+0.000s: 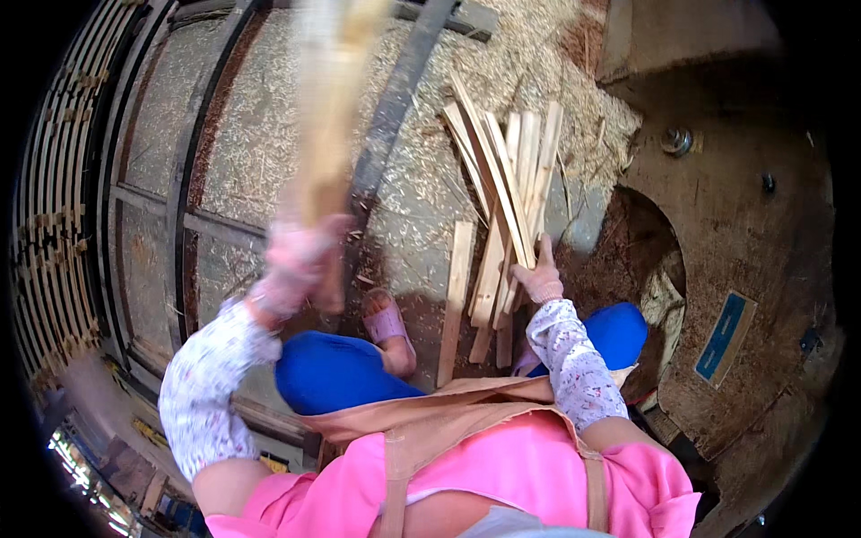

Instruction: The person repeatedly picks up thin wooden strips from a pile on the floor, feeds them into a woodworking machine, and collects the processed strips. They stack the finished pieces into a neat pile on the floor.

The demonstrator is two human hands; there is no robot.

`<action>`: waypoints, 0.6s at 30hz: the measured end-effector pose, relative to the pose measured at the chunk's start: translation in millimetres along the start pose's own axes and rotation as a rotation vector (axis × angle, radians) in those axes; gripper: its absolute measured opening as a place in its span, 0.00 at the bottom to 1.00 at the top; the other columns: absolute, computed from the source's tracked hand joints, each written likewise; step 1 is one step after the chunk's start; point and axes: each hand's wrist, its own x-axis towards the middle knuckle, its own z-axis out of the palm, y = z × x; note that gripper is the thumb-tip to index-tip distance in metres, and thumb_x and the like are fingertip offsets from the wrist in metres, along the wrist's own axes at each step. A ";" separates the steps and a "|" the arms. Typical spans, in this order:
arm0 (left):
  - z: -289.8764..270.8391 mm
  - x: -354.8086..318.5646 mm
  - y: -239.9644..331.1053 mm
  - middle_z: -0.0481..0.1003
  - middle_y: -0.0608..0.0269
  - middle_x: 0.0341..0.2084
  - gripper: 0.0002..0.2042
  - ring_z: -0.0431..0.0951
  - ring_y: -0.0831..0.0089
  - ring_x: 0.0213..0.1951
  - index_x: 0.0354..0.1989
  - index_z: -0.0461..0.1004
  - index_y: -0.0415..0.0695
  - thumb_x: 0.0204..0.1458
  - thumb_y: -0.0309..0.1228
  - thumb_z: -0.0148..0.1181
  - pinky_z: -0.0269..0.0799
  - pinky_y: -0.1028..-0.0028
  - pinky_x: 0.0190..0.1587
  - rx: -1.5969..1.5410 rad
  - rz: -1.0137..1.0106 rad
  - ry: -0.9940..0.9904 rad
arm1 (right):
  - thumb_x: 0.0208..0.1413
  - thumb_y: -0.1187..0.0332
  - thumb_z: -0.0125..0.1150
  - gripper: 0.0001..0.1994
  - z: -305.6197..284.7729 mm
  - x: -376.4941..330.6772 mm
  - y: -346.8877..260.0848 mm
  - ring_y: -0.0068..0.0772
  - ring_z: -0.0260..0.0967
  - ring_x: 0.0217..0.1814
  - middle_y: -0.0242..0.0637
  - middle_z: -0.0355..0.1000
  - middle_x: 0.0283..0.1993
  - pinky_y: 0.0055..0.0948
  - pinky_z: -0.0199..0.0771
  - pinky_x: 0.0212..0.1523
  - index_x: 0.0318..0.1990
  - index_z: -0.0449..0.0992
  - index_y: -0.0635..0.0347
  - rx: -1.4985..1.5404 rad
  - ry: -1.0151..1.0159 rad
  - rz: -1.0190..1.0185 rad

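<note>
Wooden stick (327, 99) upright in left hand (300, 260); blurred.

The left hand (300, 260), in a pale pink glove, is smeared by motion blur, so its fingers cannot be told apart. The long pale wooden strip (327, 99) it grips is blurred too; its top end runs out past the upper edge of the picture. The loose bundle of flat pale wooden slats (507, 197) on the sawdust-strewn floor (430, 161) has its lower ends hidden behind the right hand (541, 278) and the floral sleeve. The far foot is mostly hidden behind the blue trouser leg (341, 372). The dark round opening in the brown machine housing (744, 233) is too shadowed to make out.
</note>
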 end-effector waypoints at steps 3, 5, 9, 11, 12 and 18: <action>133.9 -12.6 -15.4 0.73 0.55 0.56 0.37 0.75 0.66 0.54 0.68 0.61 0.40 0.50 0.31 0.71 0.72 0.68 0.58 0.038 0.068 -0.147 | 0.40 0.49 0.77 0.55 13.0 3.7 49.3 0.59 0.68 0.66 0.63 0.68 0.64 0.43 0.69 0.66 0.73 0.54 0.64 -0.051 0.017 -0.026; 182.6 -19.5 -62.2 0.74 0.49 0.56 0.41 0.76 0.61 0.56 0.68 0.61 0.39 0.46 0.37 0.75 0.71 0.65 0.60 0.091 -0.114 -0.177 | 0.46 0.44 0.72 0.50 -11.6 -3.6 1.1 0.62 0.67 0.66 0.64 0.69 0.62 0.48 0.68 0.64 0.71 0.57 0.63 -0.132 -0.013 0.074; 259.5 -18.7 -173.6 0.75 0.43 0.56 0.47 0.75 0.52 0.59 0.68 0.63 0.39 0.42 0.48 0.77 0.69 0.61 0.63 0.251 -0.172 -0.034 | 0.61 0.49 0.55 0.31 -27.1 50.3 31.3 0.64 0.68 0.62 0.61 0.72 0.58 0.48 0.67 0.62 0.64 0.65 0.60 0.193 0.187 0.212; 278.6 -18.2 -186.3 0.75 0.40 0.56 0.50 0.75 0.50 0.59 0.70 0.62 0.38 0.43 0.58 0.74 0.69 0.60 0.63 0.273 -0.176 -0.042 | 0.64 0.46 0.49 0.33 -19.7 82.4 65.8 0.63 0.67 0.65 0.59 0.71 0.63 0.42 0.65 0.66 0.68 0.66 0.61 0.246 0.129 0.192; 284.6 -7.6 -198.0 0.74 0.39 0.57 0.51 0.75 0.50 0.59 0.70 0.62 0.36 0.43 0.60 0.73 0.70 0.60 0.63 0.174 -0.180 -0.053 | 0.64 0.45 0.49 0.34 -14.2 90.6 66.5 0.58 0.68 0.66 0.59 0.71 0.63 0.42 0.64 0.67 0.66 0.68 0.66 0.268 -0.070 0.185; 322.7 -22.5 -205.3 0.74 0.42 0.57 0.48 0.76 0.49 0.57 0.66 0.67 0.38 0.44 0.63 0.72 0.72 0.57 0.58 0.042 -0.363 -0.063 | 0.67 0.57 0.50 0.34 18.0 46.5 49.4 0.50 0.71 0.63 0.56 0.73 0.62 0.40 0.65 0.69 0.75 0.53 0.63 -0.052 -0.419 0.237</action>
